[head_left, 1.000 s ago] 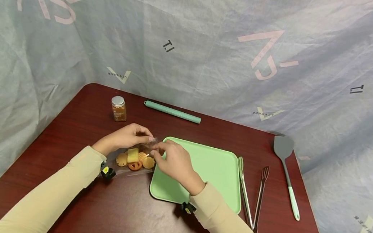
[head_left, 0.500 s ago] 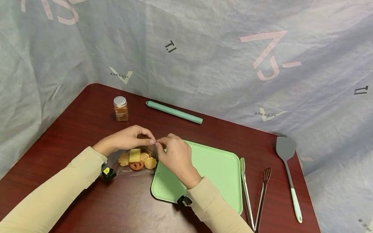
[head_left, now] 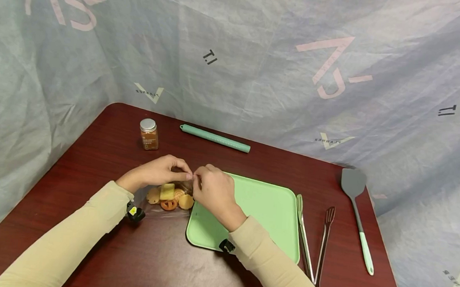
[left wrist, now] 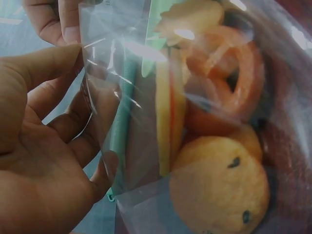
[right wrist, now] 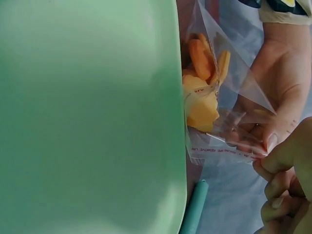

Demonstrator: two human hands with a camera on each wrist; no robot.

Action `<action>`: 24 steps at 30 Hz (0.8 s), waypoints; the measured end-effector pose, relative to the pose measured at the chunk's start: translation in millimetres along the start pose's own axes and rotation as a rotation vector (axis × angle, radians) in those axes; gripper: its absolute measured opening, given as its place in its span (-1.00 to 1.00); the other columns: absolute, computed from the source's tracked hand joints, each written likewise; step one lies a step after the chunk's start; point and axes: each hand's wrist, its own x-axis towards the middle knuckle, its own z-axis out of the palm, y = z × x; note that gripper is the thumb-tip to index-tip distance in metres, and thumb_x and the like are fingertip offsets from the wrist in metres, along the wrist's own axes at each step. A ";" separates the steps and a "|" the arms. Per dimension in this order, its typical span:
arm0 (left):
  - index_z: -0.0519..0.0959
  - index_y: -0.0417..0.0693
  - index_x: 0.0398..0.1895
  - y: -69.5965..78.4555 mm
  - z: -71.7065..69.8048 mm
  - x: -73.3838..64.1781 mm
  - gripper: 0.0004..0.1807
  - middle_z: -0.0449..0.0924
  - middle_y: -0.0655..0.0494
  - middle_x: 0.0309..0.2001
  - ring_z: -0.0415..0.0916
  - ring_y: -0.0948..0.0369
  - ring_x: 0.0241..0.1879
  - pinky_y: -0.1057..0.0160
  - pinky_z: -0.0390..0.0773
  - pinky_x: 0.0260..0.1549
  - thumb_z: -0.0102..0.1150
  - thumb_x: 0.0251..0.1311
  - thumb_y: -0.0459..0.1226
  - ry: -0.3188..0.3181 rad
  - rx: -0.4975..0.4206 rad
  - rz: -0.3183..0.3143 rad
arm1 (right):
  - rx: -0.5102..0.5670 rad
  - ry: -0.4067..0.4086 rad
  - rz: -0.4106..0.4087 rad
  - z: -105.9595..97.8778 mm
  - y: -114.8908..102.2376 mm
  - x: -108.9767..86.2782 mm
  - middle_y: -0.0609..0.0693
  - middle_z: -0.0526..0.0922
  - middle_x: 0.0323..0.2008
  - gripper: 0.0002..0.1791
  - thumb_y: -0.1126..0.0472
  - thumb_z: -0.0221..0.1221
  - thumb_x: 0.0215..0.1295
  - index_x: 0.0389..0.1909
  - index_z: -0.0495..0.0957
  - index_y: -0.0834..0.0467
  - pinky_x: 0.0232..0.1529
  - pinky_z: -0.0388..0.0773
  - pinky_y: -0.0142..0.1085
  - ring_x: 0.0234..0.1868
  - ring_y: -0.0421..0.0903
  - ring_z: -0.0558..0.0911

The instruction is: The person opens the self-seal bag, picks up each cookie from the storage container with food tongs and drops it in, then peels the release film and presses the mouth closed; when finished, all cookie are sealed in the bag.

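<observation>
A clear plastic bag (right wrist: 239, 68) of crackers or biscuits lies left of the tray in the head view. Inside show a pretzel-shaped piece (left wrist: 251, 80), a round cracker with dark specks (left wrist: 219, 183) and a yellow square piece (head_left: 167, 192). My left hand (head_left: 160, 170) pinches the bag's edge between thumb and finger. Fingertip to fingertip with it, my right hand (head_left: 216, 193) pinches the same edge at a corner, near a strip with red print (right wrist: 222, 152). The left wrist view shows the left palm beside the film, other fingers loosely bent.
A light green tray (head_left: 261, 212) lies under and beside the right hand. Right of it are metal tongs (head_left: 305, 237) and a grey spatula (head_left: 353, 182). Behind stand a brown-filled jar (head_left: 149, 134) and a teal stick (head_left: 215, 138). Cloth hangs around the table (head_left: 157, 263).
My right hand has shifted slightly left, and its fingertips have closed the small gap to the left hand's. The bag and its contents stay nearly in place.
</observation>
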 end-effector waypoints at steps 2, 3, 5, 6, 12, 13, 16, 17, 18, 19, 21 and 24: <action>0.75 -0.05 -0.10 -0.2 0.4 0.3 -0.83 0.70 0.14 -0.11 0.61 0.12 -0.06 0.03 0.54 0.00 0.25 0.42 -0.19 -0.008 -0.009 -0.002 | 0.018 -0.021 0.016 0.5 1.1 -0.7 -0.21 0.50 -0.48 -0.87 0.13 0.20 0.36 -0.35 0.70 -0.01 -0.71 0.30 -0.40 -0.64 -0.31 0.39; 0.75 -0.05 -0.10 -0.5 0.5 0.4 -0.83 0.70 0.14 -0.12 0.61 0.12 -0.06 0.04 0.55 -0.01 0.25 0.42 -0.19 -0.010 -0.012 -0.003 | 0.038 -0.035 0.027 0.5 1.7 -1.1 -0.21 0.48 -0.49 -0.87 0.14 0.18 0.36 -0.35 0.68 -0.01 -0.72 0.29 -0.40 -0.66 -0.30 0.37; 0.75 -0.05 -0.11 -0.4 0.4 0.2 -0.83 0.71 0.13 -0.13 0.62 0.11 -0.07 0.05 0.55 -0.02 0.25 0.42 -0.20 -0.015 -0.016 -0.004 | 0.092 -0.070 0.052 0.6 3.6 -1.9 -0.20 0.44 -0.52 -0.88 0.15 0.16 0.36 -0.34 0.65 -0.01 -0.73 0.27 -0.39 -0.67 -0.29 0.34; 0.75 -0.05 -0.11 -0.3 0.3 0.1 -0.83 0.71 0.13 -0.14 0.62 0.11 -0.08 0.06 0.56 -0.03 0.25 0.42 -0.19 -0.018 -0.018 -0.006 | 0.125 -0.089 0.067 0.5 4.7 -2.3 -0.20 0.43 -0.52 -0.89 0.16 0.15 0.36 -0.33 0.64 -0.01 -0.73 0.26 -0.38 -0.68 -0.27 0.33; 0.74 -0.02 -0.13 1.5 -0.1 0.0 -0.85 0.70 0.17 -0.14 0.60 0.13 -0.07 0.00 0.53 -0.02 0.24 0.43 -0.19 -0.021 0.024 0.010 | 0.265 -0.179 0.151 -1.4 10.7 -4.0 -0.18 0.44 -0.46 -0.91 0.16 0.12 0.40 -0.27 0.59 -0.01 -0.66 0.29 -0.35 -0.60 -0.24 0.37; 0.74 -0.01 -0.13 1.7 0.1 0.3 -0.85 0.70 0.18 -0.14 0.59 0.13 -0.07 0.00 0.52 -0.02 0.23 0.43 -0.20 -0.023 0.033 0.015 | 0.276 -0.188 0.161 -1.9 11.2 -4.3 -0.18 0.45 -0.45 -0.91 0.16 0.12 0.41 -0.26 0.59 -0.01 -0.65 0.31 -0.34 -0.59 -0.23 0.38; 0.74 -0.03 -0.13 3.3 0.7 0.8 -0.85 0.69 0.18 -0.14 0.58 0.13 -0.07 0.00 0.51 -0.02 0.22 0.44 -0.20 -0.030 0.052 0.028 | 0.296 -0.209 0.185 -2.4 12.9 -6.0 -0.17 0.48 -0.40 -0.91 0.15 0.10 0.42 -0.25 0.58 -0.01 -0.63 0.35 -0.33 -0.55 -0.22 0.41; 0.74 -0.02 -0.14 4.0 0.9 1.1 -0.85 0.69 0.18 -0.14 0.58 0.12 -0.08 0.01 0.51 -0.03 0.22 0.44 -0.20 -0.032 0.056 0.030 | 0.300 -0.214 0.192 -2.5 13.4 -6.8 -0.16 0.49 -0.39 -0.91 0.15 0.10 0.42 -0.26 0.57 -0.01 -0.62 0.35 -0.33 -0.54 -0.22 0.42; 0.74 -0.03 -0.13 4.6 1.2 1.2 -0.85 0.69 0.18 -0.14 0.58 0.12 -0.08 0.02 0.51 -0.04 0.22 0.44 -0.20 -0.035 0.062 0.035 | 0.302 -0.217 0.198 -2.6 13.7 -7.5 -0.15 0.50 -0.38 -0.92 0.15 0.10 0.43 -0.26 0.56 -0.01 -0.61 0.36 -0.33 -0.52 -0.21 0.43; 0.73 -0.04 -0.13 5.4 1.6 1.3 -0.84 0.69 0.18 -0.14 0.58 0.12 -0.08 0.03 0.51 -0.04 0.22 0.44 -0.20 -0.037 0.066 0.038 | 0.303 -0.220 0.204 -2.6 14.1 -8.5 -0.14 0.51 -0.37 -0.92 0.15 0.10 0.43 -0.26 0.55 -0.01 -0.61 0.36 -0.33 -0.51 -0.21 0.43; 0.73 -0.05 -0.13 6.4 2.3 1.4 -0.84 0.69 0.17 -0.14 0.57 0.12 -0.09 0.04 0.51 -0.05 0.22 0.44 -0.21 -0.040 0.074 0.046 | 0.301 -0.224 0.212 -2.7 14.6 -9.9 -0.11 0.53 -0.35 -0.92 0.16 0.09 0.43 -0.27 0.54 -0.01 -0.59 0.37 -0.32 -0.50 -0.20 0.44; 0.73 -0.04 -0.14 6.6 4.0 2.3 -0.85 0.68 0.18 -0.15 0.57 0.15 -0.10 0.06 0.50 -0.04 0.23 0.44 -0.21 -0.041 0.079 0.040 | 0.298 -0.229 0.220 -2.5 15.1 -10.8 -0.10 0.54 -0.33 -0.92 0.15 0.09 0.45 -0.26 0.52 0.00 -0.57 0.37 -0.32 -0.48 -0.20 0.44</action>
